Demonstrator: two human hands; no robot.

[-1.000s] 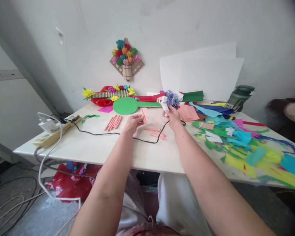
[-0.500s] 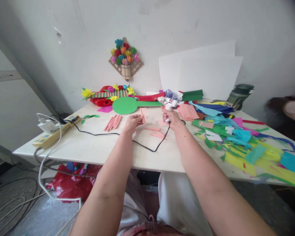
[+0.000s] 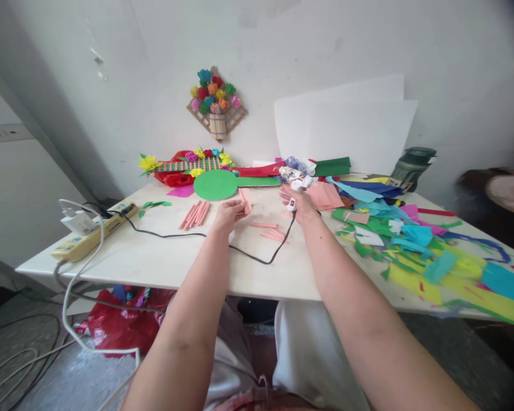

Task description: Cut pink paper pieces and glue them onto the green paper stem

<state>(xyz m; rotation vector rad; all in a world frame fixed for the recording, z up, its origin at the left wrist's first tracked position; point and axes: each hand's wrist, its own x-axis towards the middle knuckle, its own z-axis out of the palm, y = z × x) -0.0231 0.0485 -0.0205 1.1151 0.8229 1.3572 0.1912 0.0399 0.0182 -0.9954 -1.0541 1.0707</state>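
My left hand (image 3: 230,214) pinches a strip of pink paper (image 3: 245,200) that stands up from its fingertips above the table. In my right hand (image 3: 303,205) is a white hot glue gun (image 3: 298,185), its red switch facing me and its black cord (image 3: 267,262) trailing down onto the table. The fingers of this hand look loosened, the gun lying against the palm. Between the hands lie a few loose pink paper pieces (image 3: 272,232). Left of my left hand rests a group of rolled pink paper sticks (image 3: 194,215). Behind both hands is a green paddle-shaped piece (image 3: 216,185).
Coloured paper scraps (image 3: 415,245) cover the table's right side, with a dark green bottle (image 3: 412,166) behind. A yellow power strip (image 3: 92,234) sits at the left edge. A flower-trimmed craft (image 3: 192,164) lies at the back; another flower decoration (image 3: 217,108) hangs on the wall.
The fingers of my right hand have loosened around the glue gun, and its red switch now shows. My left hand keeps the pink paper in nearly the same place. The view has shifted slightly.
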